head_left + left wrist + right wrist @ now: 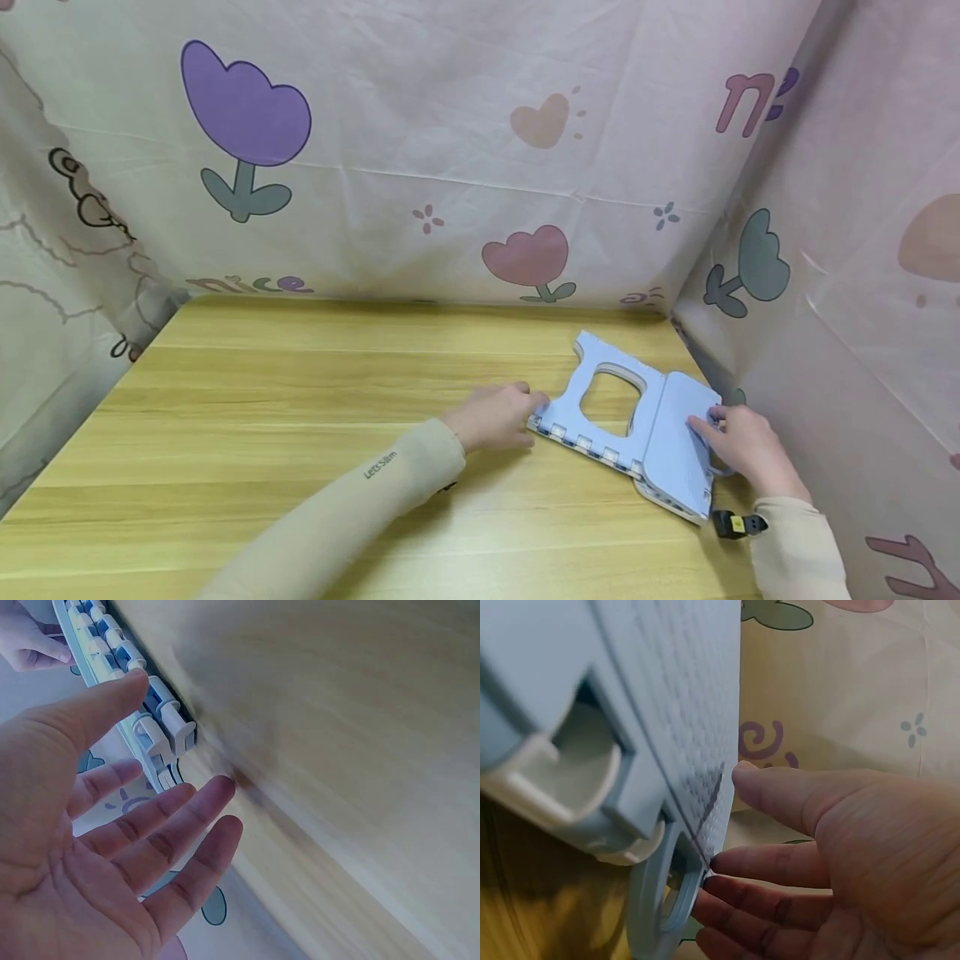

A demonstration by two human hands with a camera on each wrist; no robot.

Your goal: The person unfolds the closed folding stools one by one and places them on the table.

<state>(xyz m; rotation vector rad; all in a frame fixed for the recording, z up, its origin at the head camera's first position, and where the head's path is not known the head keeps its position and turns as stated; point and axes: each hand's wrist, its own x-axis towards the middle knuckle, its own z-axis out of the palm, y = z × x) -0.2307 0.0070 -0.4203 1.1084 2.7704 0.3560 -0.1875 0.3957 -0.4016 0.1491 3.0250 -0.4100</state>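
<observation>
Mostly pale blue, the white-hinged stool point(672, 443) lies between relaxed left hand point(498, 417) and relaxed right hand point(747, 443).

Blue folding stool point(667, 697) — cut off by both wrist views' top edges.

Soft, fairly even light, seemingly from above, fills the head view and leaves a pale sheen near the close edge of the tabletop point(225, 392). A faint shadow lies beside the left sleeve point(360, 492), and the far edge is slightly darker. The left wrist view is cool and hazy, its wood grain smeared. In the right wrist view (the warmest, curtain-wise), the closest part of the blue panel point(525, 660) blurs, and the tabletop's visible corner sinks into gloom.
</observation>
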